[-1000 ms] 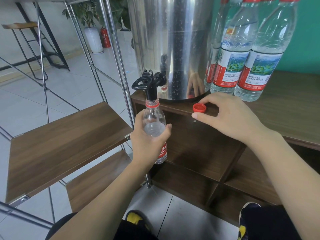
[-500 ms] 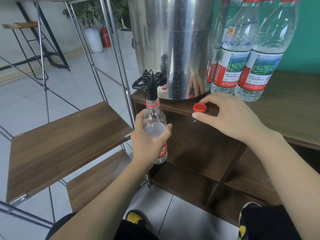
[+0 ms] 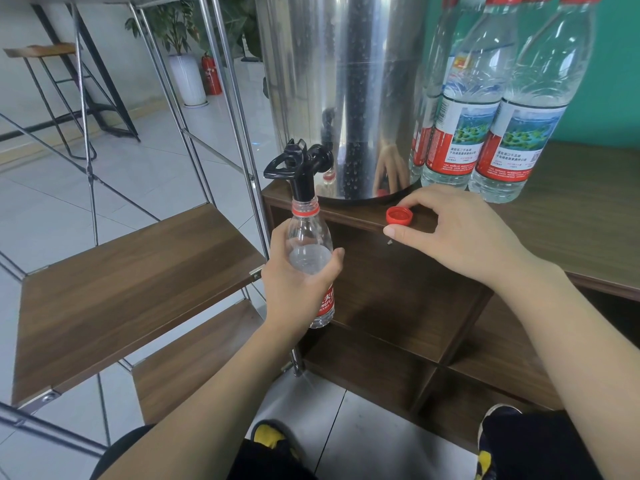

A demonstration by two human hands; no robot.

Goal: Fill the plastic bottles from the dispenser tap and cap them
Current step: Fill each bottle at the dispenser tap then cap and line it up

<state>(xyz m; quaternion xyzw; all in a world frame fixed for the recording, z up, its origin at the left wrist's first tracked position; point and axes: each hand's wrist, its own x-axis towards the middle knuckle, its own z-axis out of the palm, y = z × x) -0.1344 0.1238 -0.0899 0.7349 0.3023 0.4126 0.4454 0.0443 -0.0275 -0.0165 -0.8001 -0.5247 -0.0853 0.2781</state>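
filling the bottle at the tap, cap waiting on the bench

my left hand (image 3: 298, 282) is wrapped round the bottle (image 3: 310, 258), fingers curled on its upper body, mouth pushed up onto the black tap (image 3: 300, 168) spout of the steel dispenser (image 3: 346, 81). water sits at about shoulder level just above my thumb, so i judge it's nearly full. my right hand (image 3: 460, 233) rests on the bench (image 3: 588, 220), thumb and fingertips closing on the red cap (image 3: 399, 215) just left of it; i can't tell if it's pinched or only touched. to do this well: keep the bottle upright w/ the neck seated on the spout, don't squeeze the thin wall or it'll spill. watch the level, drop straight down when clear, then cap asap. filled capped bottles (image 3: 485, 98) stand behind my right hand.
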